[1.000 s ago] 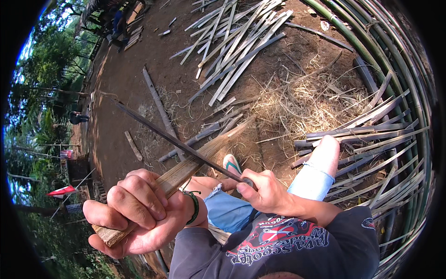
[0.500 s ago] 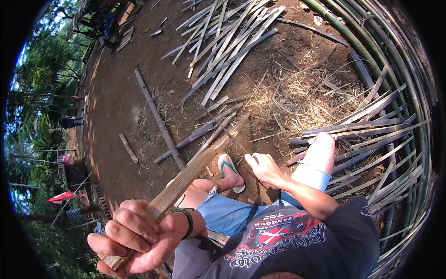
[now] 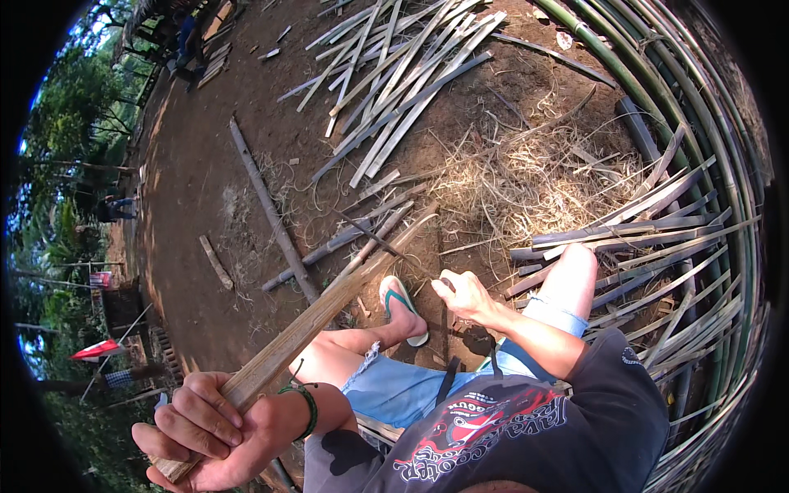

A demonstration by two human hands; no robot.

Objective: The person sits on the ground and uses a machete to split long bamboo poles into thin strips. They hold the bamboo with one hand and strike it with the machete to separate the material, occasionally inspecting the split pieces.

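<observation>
My left hand (image 3: 201, 427), with a dark green cord bracelet at the wrist, is wrapped round the near end of a long split bamboo slat (image 3: 300, 337). The slat slants up and to the right, and its far end looks narrowed and slightly curved. My right hand (image 3: 462, 294) is closed round the handle of a long, thin-bladed knife (image 3: 362, 228). Most of the handle is hidden in the fist. The blade points up and left, crossing the slat near its far end; whether the edge touches the wood I cannot tell.
Pale shavings (image 3: 542, 177) cover the dirt beyond my right hand. Split slats (image 3: 411, 82) lie piled at the top, and more slats (image 3: 633, 238) are at the right beside long green bamboo poles (image 3: 699, 107). A thin log (image 3: 271, 205) lies left of centre. My sandalled foot (image 3: 401, 308) is below the blade.
My left hand and the slat have shifted a little left and down. The blade has moved slightly left and now crosses the slat at a lower place, while my right hand has barely moved.
</observation>
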